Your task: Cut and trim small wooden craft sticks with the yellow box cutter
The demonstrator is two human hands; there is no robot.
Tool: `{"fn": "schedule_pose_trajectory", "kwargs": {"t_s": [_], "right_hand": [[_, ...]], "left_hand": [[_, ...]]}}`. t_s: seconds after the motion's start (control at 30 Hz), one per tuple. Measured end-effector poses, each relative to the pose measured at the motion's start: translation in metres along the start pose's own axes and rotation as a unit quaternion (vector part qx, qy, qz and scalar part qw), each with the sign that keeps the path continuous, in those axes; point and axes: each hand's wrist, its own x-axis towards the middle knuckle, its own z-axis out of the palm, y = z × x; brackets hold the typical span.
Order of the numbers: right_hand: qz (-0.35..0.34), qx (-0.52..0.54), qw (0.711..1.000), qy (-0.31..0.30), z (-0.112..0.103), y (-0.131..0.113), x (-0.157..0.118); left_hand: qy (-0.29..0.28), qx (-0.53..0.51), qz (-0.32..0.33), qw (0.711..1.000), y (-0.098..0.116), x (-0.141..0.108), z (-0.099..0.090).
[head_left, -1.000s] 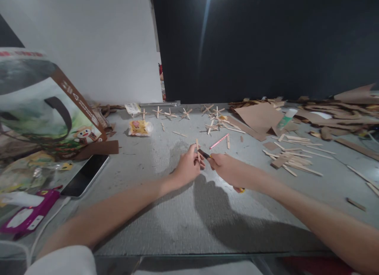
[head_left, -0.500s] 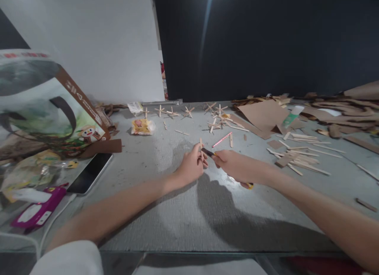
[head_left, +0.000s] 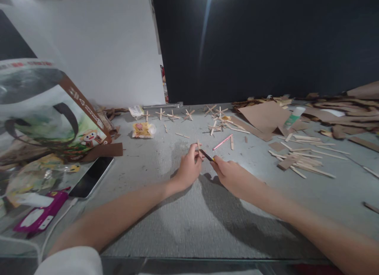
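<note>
In the middle of the table my left hand is closed, its fingertips pinching a short wooden craft stick that stands upright. My right hand is wrapped around a knife; a bit of yellow handle shows at its fingers. The knife's dark blade points left, and its tip meets the stick by my left fingertips. Most of the handle is hidden in my palm. Just beyond the hands lie a pink-and-white patterned pen-like stick and a loose craft stick.
Several star-shaped stick pieces stand along the back. At right are a pile of craft sticks, cardboard and a glue stick. At left are a phone, a purple device, a yellow packet and a large printed bag.
My right hand has turned and lowered slightly, so the blade slants more and the handle's rear end no longer shows. My left hand still pinches the stick, shifted slightly left.
</note>
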Motion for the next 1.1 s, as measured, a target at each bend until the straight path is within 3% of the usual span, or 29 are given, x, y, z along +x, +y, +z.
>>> {"fn": "schedule_pose_trajectory", "kwargs": {"t_s": [0.17,0.47,0.77,1.1], "right_hand": [[0.0,-0.091,0.996,0.01,0.006,0.001,-0.001],[-0.003,-0.077,0.997,0.018,0.005,-0.006,-0.004],[-0.008,-0.075,0.997,0.017,0.003,-0.009,-0.005],[-0.01,-0.074,0.997,0.025,0.009,-0.008,-0.004]], "left_hand": [[0.017,0.01,0.005,1.0,0.002,0.001,-0.001],[0.007,-0.02,-0.023,1.0,0.003,0.0,0.0],[0.034,-0.04,0.027,0.998,0.011,-0.006,-0.002],[0.018,-0.06,-0.013,0.998,0.005,-0.002,0.001]]}}
